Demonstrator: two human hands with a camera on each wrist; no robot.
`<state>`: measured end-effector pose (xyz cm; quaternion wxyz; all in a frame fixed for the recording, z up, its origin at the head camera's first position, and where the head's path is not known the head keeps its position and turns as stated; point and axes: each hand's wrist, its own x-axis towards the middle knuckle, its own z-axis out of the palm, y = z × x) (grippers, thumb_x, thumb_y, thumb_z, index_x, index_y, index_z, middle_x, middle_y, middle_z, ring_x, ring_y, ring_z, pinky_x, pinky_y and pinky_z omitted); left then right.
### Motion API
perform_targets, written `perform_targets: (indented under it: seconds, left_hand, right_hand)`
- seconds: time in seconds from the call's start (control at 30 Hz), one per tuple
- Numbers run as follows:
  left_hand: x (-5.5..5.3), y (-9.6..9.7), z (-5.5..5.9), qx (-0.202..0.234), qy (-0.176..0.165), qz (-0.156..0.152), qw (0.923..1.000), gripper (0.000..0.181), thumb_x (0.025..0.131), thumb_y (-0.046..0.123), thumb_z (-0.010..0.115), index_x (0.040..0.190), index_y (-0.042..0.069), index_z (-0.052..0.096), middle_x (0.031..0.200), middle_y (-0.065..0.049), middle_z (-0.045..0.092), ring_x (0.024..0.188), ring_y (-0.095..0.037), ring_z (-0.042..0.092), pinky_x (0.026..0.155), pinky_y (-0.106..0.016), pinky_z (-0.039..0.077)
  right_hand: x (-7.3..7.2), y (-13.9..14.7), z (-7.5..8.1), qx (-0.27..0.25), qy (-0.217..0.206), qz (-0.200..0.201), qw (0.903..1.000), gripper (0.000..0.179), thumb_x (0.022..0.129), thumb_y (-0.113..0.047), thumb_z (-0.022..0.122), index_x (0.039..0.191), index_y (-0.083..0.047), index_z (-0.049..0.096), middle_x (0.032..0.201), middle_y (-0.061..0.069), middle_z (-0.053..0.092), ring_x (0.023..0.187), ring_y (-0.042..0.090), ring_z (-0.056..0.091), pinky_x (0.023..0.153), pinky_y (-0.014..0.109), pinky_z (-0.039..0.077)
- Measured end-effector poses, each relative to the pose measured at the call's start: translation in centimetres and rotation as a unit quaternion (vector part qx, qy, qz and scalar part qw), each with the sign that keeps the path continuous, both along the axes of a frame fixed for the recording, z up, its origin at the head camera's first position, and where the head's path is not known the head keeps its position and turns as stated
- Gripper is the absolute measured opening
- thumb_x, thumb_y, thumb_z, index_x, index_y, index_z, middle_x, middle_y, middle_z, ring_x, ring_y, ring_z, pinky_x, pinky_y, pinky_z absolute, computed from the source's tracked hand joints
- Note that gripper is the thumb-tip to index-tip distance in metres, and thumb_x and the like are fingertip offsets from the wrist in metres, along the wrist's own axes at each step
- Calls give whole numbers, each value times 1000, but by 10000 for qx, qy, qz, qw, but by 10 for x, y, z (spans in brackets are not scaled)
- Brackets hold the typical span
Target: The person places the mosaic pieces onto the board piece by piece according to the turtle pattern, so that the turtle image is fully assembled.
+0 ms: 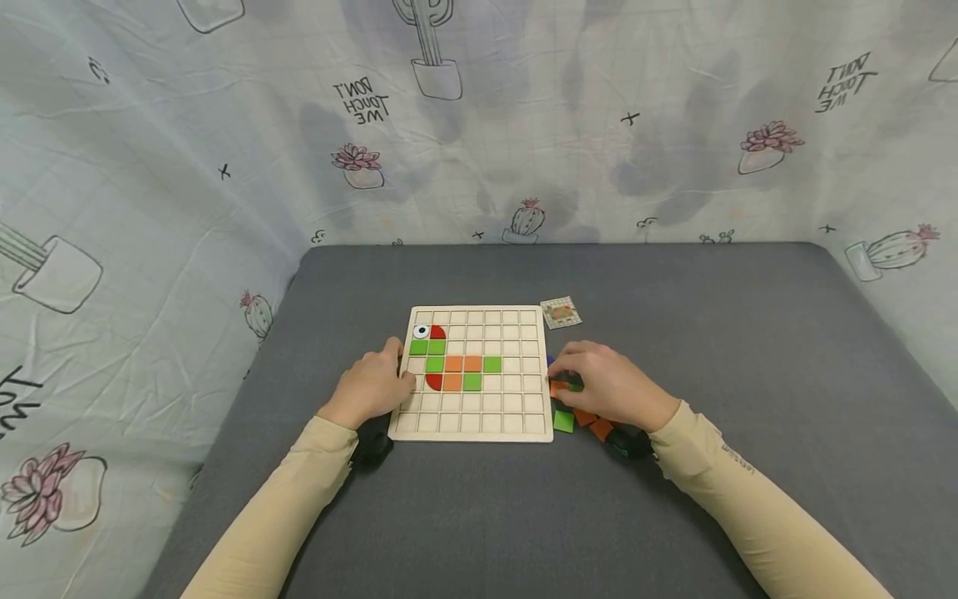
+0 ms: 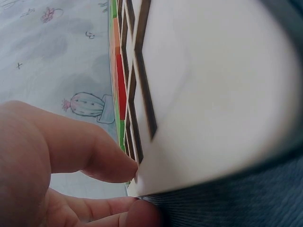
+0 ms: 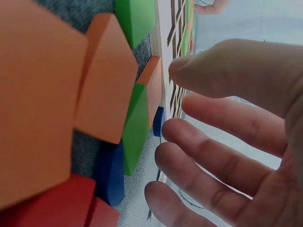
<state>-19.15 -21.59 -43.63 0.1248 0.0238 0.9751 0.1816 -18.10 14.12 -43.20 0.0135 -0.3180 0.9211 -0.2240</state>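
Observation:
A pale wooden grid board (image 1: 516, 412) lies on the grey table. On it several green and orange square tiles (image 1: 453, 363), two rounded red pieces (image 1: 437, 333) and an eye tile (image 1: 422, 332) form a figure. My left hand (image 1: 370, 384) holds the board's left edge, the thumb over the top and fingers along the side. Beside the right edge, my right hand (image 1: 617, 387) hovers over loose tiles with relaxed, parted fingers and nothing between them. Under it, the right wrist view shows orange tiles (image 3: 111, 80), a green tile (image 3: 137, 127), a blue piece (image 3: 111, 175) and red pieces (image 3: 52, 203).
A small picture card (image 1: 561, 312) lies off the board's far right corner. Nearer me, a loose green tile (image 1: 564, 421) sits close to the board's right edge, with an orange tile (image 1: 601, 428) to its right. Behind the table hangs a printed cloth (image 1: 509, 125).

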Motion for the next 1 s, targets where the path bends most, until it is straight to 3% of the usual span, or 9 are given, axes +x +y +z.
perform_targets:
  seconds: [1.0]
  left_hand:
    - [1,-1,-1,78,28,-51,10000,47,98,23,55,138,-1,46,87,-14,63,63,-26,57,53,-36,42]
  right_hand:
    - [2,-2,-8,152,214,138,9996,19,84,-6,81,101,-14,79,94,-3,65,76,8,51,66,26,44]
